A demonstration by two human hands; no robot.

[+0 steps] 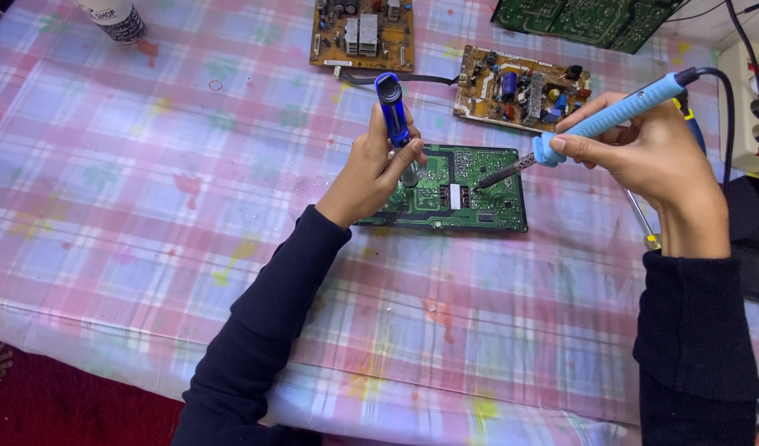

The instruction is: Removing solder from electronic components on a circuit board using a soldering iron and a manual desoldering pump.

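The lower end of the blue desoldering pump [392,111] is disappearing behind the fingers of the left hand [378,165], so whether its nozzle is touching the green circuit board [470,192] cannot be told. The tip of the soldering iron [598,120] is too small to judge for contact, though it is ending right over a white component near the middle of the green circuit board. A dark board [586,21] above it is being cut off by the frame's top edge, and so is a white cup [115,18] far to the upper left of the green circuit board.

The left hand is wrapping closed around the desoldering pump, which is standing almost upright over the board's left part, plunger end pointing away from the person. The right hand [652,153] is pinching the soldering iron like a pen; its long axis is slanting from upper right, where the cable is leaving, down-left towards the board's centre.

The green circuit board is lying flat on a checked tablecloth [148,206], long side running left to right. Two brown circuit boards [363,35] [520,87] are lying just beyond it.
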